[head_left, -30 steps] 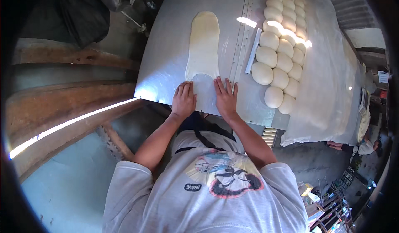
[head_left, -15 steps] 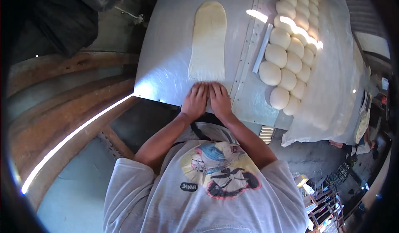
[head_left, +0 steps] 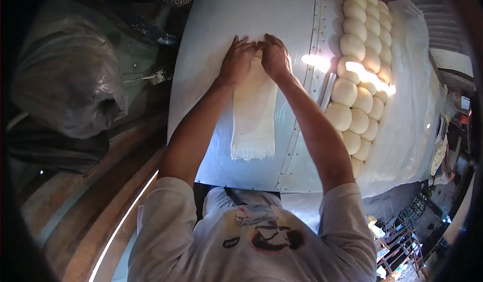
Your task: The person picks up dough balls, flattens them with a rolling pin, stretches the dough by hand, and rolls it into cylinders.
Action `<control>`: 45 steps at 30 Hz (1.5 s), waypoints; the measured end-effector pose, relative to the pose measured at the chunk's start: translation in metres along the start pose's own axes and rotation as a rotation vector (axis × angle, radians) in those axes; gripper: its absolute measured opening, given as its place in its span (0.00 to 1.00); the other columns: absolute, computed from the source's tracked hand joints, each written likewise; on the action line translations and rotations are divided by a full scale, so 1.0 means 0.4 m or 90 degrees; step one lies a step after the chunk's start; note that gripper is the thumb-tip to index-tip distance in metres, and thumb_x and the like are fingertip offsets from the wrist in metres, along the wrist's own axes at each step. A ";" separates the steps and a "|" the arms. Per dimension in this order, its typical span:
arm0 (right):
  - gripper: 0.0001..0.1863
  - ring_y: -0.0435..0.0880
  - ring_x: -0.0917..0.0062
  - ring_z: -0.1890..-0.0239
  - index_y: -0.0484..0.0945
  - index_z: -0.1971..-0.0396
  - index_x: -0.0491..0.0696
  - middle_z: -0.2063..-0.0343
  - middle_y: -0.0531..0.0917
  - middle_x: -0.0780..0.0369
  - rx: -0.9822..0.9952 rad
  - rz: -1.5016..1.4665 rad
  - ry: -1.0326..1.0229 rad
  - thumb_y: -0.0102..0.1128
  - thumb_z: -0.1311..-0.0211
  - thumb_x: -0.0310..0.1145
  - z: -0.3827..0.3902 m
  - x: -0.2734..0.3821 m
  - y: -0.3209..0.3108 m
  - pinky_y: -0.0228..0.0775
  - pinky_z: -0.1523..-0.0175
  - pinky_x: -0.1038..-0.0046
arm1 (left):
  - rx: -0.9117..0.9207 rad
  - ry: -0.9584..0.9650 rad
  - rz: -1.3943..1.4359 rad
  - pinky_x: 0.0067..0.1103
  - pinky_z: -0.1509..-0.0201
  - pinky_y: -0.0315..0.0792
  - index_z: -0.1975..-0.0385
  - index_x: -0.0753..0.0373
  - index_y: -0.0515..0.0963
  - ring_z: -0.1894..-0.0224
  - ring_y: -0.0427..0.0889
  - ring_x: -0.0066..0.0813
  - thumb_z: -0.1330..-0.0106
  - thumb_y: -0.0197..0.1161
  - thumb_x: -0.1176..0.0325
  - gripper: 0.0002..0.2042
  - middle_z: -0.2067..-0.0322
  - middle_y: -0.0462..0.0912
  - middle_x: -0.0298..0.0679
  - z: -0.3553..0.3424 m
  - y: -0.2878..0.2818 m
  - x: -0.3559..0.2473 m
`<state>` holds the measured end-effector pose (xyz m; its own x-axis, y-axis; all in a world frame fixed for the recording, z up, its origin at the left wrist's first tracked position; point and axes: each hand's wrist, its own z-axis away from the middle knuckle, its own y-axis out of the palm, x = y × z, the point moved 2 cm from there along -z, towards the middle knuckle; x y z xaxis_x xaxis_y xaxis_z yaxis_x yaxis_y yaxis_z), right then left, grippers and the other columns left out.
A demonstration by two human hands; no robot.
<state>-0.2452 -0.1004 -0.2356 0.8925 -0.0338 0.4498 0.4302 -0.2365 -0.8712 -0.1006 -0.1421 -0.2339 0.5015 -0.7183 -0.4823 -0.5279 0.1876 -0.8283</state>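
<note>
A long, flat strip of pale dough lies lengthwise on the smooth metal table; its near edge is thin and ragged. At its far end, my left hand has its fingers bent at the dough's edge. Beside it, my right hand curls over the same edge, its thumb side close to the left fingers. Both hands seem to pinch the far end of the strip, which they mostly cover.
Rows of round dough balls sit along the table's right side, next to a sheet of clear plastic. A riveted metal seam runs between them and the strip. Left of the table are a plastic-covered bundle and wooden beams.
Both hands have moved from the strip's near end to its far end and now grip it there. My view has shifted forward, so the table sits lower in the picture.
</note>
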 end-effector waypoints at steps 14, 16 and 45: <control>0.11 0.83 0.70 0.54 0.86 0.67 0.47 0.65 0.85 0.61 -0.004 0.107 -0.184 0.56 0.46 0.22 0.119 0.081 -0.095 0.69 0.41 0.62 | -0.036 0.136 -0.004 0.40 0.26 0.62 0.62 0.63 0.85 0.51 0.81 0.31 0.39 0.61 0.75 0.08 0.60 0.84 0.37 0.110 -0.091 -0.001; 0.11 0.83 0.71 0.54 0.86 0.67 0.47 0.64 0.84 0.61 -0.012 0.118 -0.190 0.55 0.46 0.22 0.200 0.081 -0.109 0.67 0.39 0.60 | -0.018 0.143 -0.046 0.42 0.26 0.61 0.63 0.63 0.85 0.51 0.81 0.31 0.40 0.62 0.73 0.08 0.60 0.84 0.37 0.169 -0.105 0.011; 0.41 0.48 0.59 0.21 0.58 0.29 0.36 0.25 0.55 0.49 0.186 0.068 -0.048 0.54 0.33 0.47 0.628 0.163 -0.082 0.33 0.22 0.43 | 0.245 -0.057 -0.085 0.56 0.22 0.31 0.28 0.79 0.46 0.21 0.40 0.55 0.38 0.62 0.43 0.52 0.25 0.44 0.63 0.553 -0.082 -0.265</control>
<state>-0.1669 0.1490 -0.2272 0.9376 0.0314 0.3464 0.3445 0.0538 -0.9373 0.0153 0.0762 -0.2185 0.6151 -0.6953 -0.3717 -0.1673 0.3457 -0.9233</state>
